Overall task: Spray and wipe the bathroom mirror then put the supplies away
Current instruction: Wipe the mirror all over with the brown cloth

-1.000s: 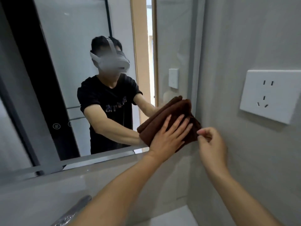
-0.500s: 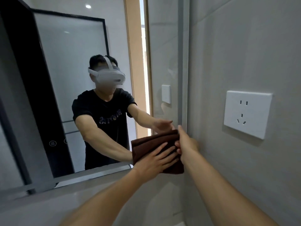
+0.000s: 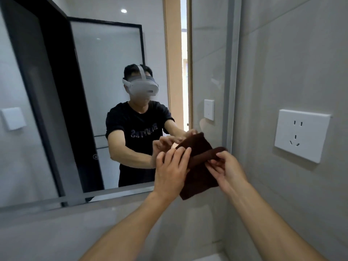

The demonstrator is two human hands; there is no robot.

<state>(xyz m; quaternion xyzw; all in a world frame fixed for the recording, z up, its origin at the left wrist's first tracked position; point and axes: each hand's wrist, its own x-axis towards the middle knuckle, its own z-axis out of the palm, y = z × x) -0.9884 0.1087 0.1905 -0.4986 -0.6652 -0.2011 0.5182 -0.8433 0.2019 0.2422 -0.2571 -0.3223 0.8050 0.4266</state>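
A dark brown cloth (image 3: 199,178) hangs in front of the lower right corner of the bathroom mirror (image 3: 105,76). My left hand (image 3: 172,174) lies over the cloth's left side with fingers curled on it. My right hand (image 3: 225,167) pinches a fold along the cloth's upper right edge. The cloth looks pulled a little away from the glass, partly folded. The mirror shows the reflection of a person in a black shirt holding the cloth. No spray bottle is in view.
A white wall socket (image 3: 301,135) sits on the grey tiled side wall to the right. The mirror's frame edge (image 3: 230,91) runs vertically beside my hands. Below the mirror is grey wall tile (image 3: 75,228). A white switch plate (image 3: 209,109) shows as a reflection.
The cloth was pressed flat on the mirror's corner under my left hand. Now both hands have gathered it and lifted it off the glass, my right hand gripping its fold.
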